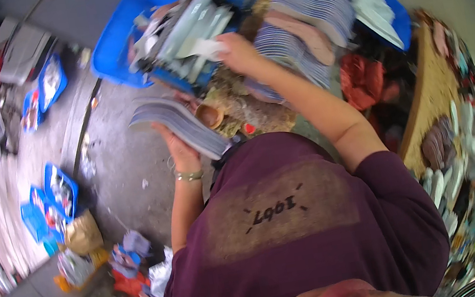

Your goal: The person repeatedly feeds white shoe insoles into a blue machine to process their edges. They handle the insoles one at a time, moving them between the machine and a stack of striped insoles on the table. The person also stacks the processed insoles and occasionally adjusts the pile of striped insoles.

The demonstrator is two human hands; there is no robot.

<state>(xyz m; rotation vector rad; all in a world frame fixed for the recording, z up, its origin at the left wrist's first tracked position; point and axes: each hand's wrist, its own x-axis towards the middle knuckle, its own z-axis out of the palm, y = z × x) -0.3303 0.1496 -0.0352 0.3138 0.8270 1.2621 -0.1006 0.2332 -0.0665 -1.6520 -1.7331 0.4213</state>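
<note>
My left hand is closed around the underside of a curved stack of grey-blue layered insoles, held tilted in front of my body at the left. My right hand reaches forward and pinches a thin white piece, whose exact kind is unclear. That piece is beside a bundle of shiny grey-white sheets on a blue frame. Just right of my right forearm lie piles of striped insoles, with pink ones among them. A small brown bowl sits between my arms on the worn work surface.
A large blue bin stands at the far left of the work surface. Red bags and a wooden board edge are at the right. Several blue baskets and a paper bag rest on the floor at left.
</note>
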